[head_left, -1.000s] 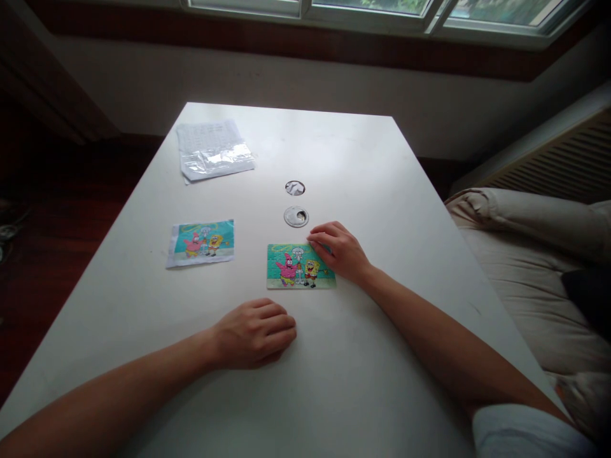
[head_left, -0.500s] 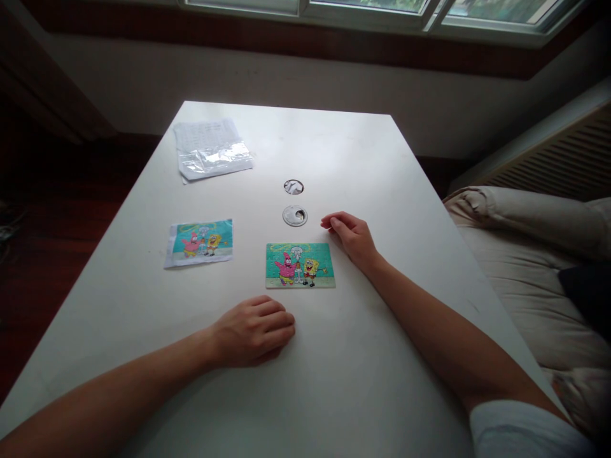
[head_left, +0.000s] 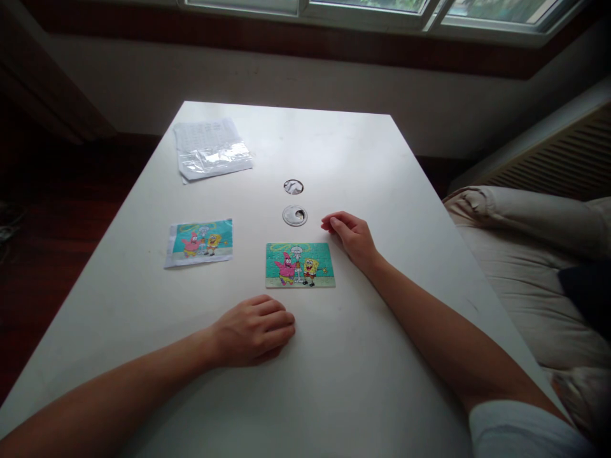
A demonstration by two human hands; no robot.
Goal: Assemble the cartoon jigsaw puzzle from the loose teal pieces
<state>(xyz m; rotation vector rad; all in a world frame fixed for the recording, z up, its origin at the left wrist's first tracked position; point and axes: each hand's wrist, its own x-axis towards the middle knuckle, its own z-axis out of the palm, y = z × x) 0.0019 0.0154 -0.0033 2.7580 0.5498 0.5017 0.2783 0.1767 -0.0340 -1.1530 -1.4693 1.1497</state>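
A small assembled cartoon jigsaw puzzle [head_left: 300,264] lies flat in the middle of the white table [head_left: 363,159]. My right hand [head_left: 352,237] rests on the table just beyond the puzzle's upper right corner, fingers loosely curled, holding nothing. My left hand [head_left: 254,331] lies palm down on the table a little in front of the puzzle's lower left, fingers loosely bent, also with nothing in it. A printed picture of the same cartoon [head_left: 199,242] lies to the left of the puzzle.
Two round cable openings [head_left: 294,215] sit in the table just behind the puzzle. A clear plastic bag on a sheet of paper [head_left: 210,150] lies at the far left. A cushioned seat [head_left: 534,267] stands beside the table's right edge. A window runs along the far wall.
My right hand lifted off the puzzle's upper right corner and drew back to the right, coming to rest on the table. My left hand has stayed put.
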